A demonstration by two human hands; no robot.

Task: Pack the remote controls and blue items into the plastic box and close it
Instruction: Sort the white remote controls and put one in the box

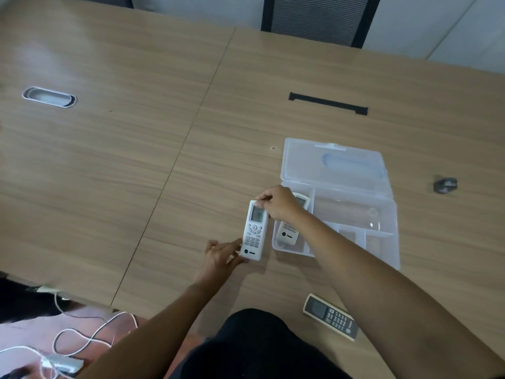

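Note:
A white remote control (254, 231) lies lengthwise on the table just left of the clear plastic box (382, 242). My right hand (278, 205) pinches its far end and my left hand (220, 254) holds its near end. The box stands open with its lid (336, 168) laid back flat. A second white remote (289, 233) lies in the box's left compartment, partly hidden by my right hand and forearm. A third remote (331, 316), grey-faced with a cream rim, lies on the table near the front edge. No blue items are visible.
A small dark object (445, 184) sits on the table right of the box. A black cable slot (328, 103) and an oval grommet (49, 97) are set in the far tabletop. A chair (317, 17) stands behind the table. White cables (82, 343) lie on the floor.

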